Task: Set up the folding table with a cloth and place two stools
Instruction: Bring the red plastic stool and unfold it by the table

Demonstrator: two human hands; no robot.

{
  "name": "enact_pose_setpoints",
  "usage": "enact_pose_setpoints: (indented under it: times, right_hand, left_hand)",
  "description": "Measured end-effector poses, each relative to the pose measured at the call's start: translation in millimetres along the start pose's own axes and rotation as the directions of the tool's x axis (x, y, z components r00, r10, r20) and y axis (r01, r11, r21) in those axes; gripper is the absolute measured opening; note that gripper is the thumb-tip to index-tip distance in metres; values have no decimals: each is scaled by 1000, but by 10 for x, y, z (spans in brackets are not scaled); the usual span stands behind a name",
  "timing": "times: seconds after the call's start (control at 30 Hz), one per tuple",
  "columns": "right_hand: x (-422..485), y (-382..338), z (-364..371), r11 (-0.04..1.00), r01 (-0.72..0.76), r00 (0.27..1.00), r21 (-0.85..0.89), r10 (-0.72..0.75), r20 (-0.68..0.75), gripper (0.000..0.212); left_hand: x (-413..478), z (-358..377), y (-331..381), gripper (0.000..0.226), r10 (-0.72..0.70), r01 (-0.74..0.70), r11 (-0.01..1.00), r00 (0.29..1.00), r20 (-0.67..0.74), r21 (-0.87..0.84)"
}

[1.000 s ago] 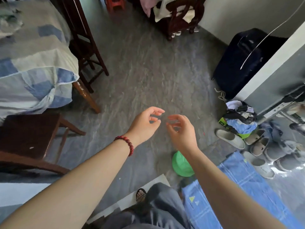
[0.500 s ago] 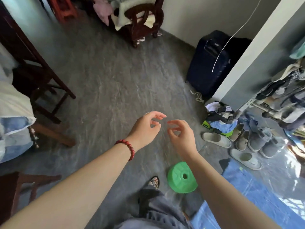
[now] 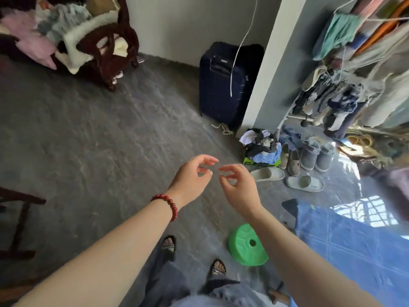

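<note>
Your view has swung right since a moment ago, so the green stool (image 3: 246, 244) now shows more fully, near your feet on the grey floor (image 3: 110, 140), just left of the blue cloth (image 3: 354, 251). It is moulded plastic, round-topped with a centre hole, likely light to lift. Your left hand (image 3: 190, 178) and right hand (image 3: 240, 185) hover beyond it, empty, fingers loosely curled, tips close but apart, probably between grasps. Far off stands a dark suitcase (image 3: 217, 85)

1. Both arms reach out over the grey floor (image 3: 99, 140). The left hand (image 3: 190, 180) and right hand (image 3: 239, 187) have loosely curled fingers, tips nearly meeting, holding nothing.
2. A red bead bracelet (image 3: 168, 203) circles the left wrist.
3. A green stool (image 3: 246, 245) stands by the person's feet, just left of a blue cloth (image 3: 354, 251).
4. A dark suitcase (image 3: 219, 85) stands against the far wall.
</note>
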State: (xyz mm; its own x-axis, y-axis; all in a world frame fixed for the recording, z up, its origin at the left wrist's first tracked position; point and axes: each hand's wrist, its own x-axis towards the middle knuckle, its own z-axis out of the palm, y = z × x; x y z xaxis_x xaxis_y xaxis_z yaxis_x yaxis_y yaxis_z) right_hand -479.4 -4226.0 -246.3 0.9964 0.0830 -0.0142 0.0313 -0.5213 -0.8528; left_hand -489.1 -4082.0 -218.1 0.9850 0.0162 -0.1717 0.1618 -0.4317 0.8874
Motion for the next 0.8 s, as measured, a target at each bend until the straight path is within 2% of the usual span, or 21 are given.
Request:
enact_pose_setpoints:
  times: [0.13,0.3,0.4,0.53,0.7,0.8]
  right_hand:
    - [79,-40,-6,995,-103,985,-19,99,-139,15]
    - [74,-110,46,971,-239,919,1,227,-322,13]
    - [-20,-114,117,944,-322,839,65,317,-441,12]
    - [-209,-16,151,903,-405,731,142,414,-543,13]
    - [-506,190,-68,860,-467,618,204,483,-620,18]
    - [-684,312,-270,844,-484,565,230,503,-654,18]
  left_hand:
    - [360,-53,80,28,96,-109,992,977,191,61]
    - [711,-40,158,30,187,-241,968,888,421,78]
    - [806,55,205,31,214,-290,955,810,545,57]
    - [827,322,245,33,224,-349,937,673,704,35]
    - [696,803,382,34,246,-424,906,540,805,7]
    - [603,1083,507,34,265,-459,889,486,833,-15]
